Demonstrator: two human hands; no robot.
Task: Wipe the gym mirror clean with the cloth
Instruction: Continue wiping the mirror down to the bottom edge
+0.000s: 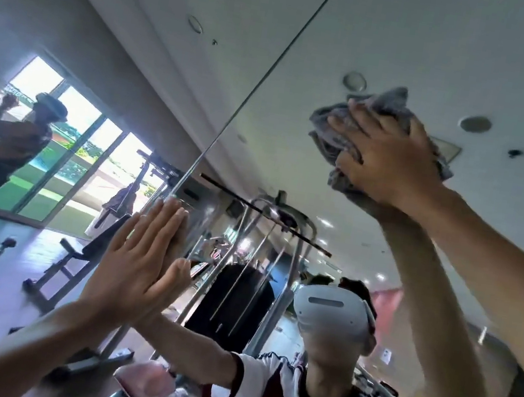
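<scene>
The gym mirror (398, 41) fills the view, with a vertical seam between two panels running from top centre down to the left of middle. High on the right panel, my right hand (387, 156) presses a crumpled grey cloth (335, 141) flat against the glass, fingers spread over it. My left hand (141, 258) lies flat on the mirror lower down, next to the seam, fingers straight and together. It holds nothing.
The glass reflects me in a white headset and a red and white shirt, a weight machine (240, 280), a bench (72, 257), bright windows (66, 146), and another person (3, 154) standing at the far left.
</scene>
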